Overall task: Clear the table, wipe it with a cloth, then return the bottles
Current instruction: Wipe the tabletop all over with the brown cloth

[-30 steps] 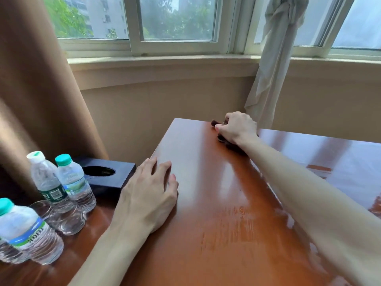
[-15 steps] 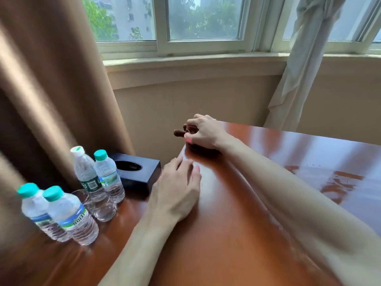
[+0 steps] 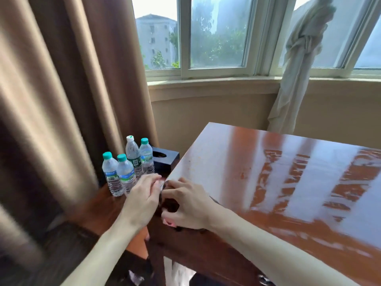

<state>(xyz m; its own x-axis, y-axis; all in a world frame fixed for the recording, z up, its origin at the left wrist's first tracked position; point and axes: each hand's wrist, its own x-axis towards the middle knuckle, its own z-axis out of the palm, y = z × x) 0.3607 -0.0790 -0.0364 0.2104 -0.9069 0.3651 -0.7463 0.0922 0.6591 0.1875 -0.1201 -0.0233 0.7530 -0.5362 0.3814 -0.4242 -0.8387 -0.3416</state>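
My right hand (image 3: 186, 206) is shut on a dark brown cloth (image 3: 170, 203) at the left edge of the glossy red-brown table (image 3: 268, 172). My left hand (image 3: 142, 200) is pressed against it from the left, fingertips closed on the cloth's upper edge. Most of the cloth is hidden between the two hands. Several clear water bottles (image 3: 123, 174) with teal caps, one with a white cap, stand upright on a lower side table (image 3: 97, 209) just left of my hands.
A dark tissue box (image 3: 165, 159) sits behind the bottles, against the table's side. A brown curtain (image 3: 61, 100) hangs at the left. A knotted white curtain (image 3: 296, 69) hangs by the window beyond the table's far edge.
My right hand has dragged the cloth from the table's far corner back to its left edge. My left hand came off the tabletop and met the cloth. The view swung left.
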